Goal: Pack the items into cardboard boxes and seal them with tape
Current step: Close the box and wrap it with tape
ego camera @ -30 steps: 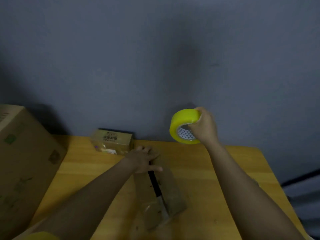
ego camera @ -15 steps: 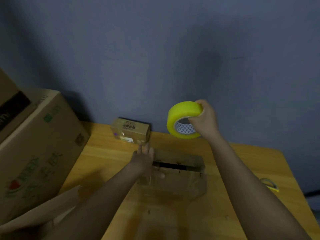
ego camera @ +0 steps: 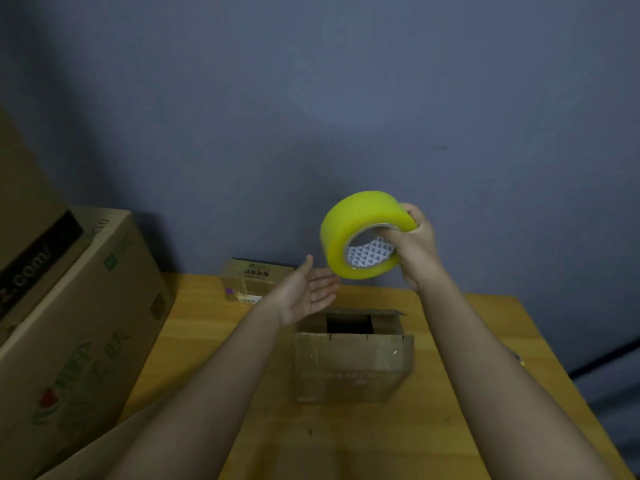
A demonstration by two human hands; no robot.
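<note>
I judge the job to be about midway on this box. The small cardboard box (ego camera: 353,365) sits in the middle of the desk (ego camera: 214,327), its near flap folded down flat, but a dark rectangular gap shows at the back of its top, so it is not closed and I see no fresh strip across the seam. Whether anything is packed inside I cannot tell; the opening is only a black patch from here.

My right hand (ego camera: 417,249) is raised above and behind the box, fingers hooked through the core of the yellow tape roll (ego camera: 360,237) and curled round its band. My left hand (ego camera: 310,289) is spread, palm up, fingers straight, just beside the roll's lower edge and holding nothing. Left to do, as I read it: find the tape end, shut the flaps, seal.

The roll is a thick, glossy, translucent yellow ring with a white patterned liner inside. The box is dull brown corrugated board with shiny old tape on its front. The desk is warm, smooth wood. Behind, a smaller labelled carton (ego camera: 256,280) looks sealed; a big printed carton (ego camera: 72,341) stands at left.
</note>
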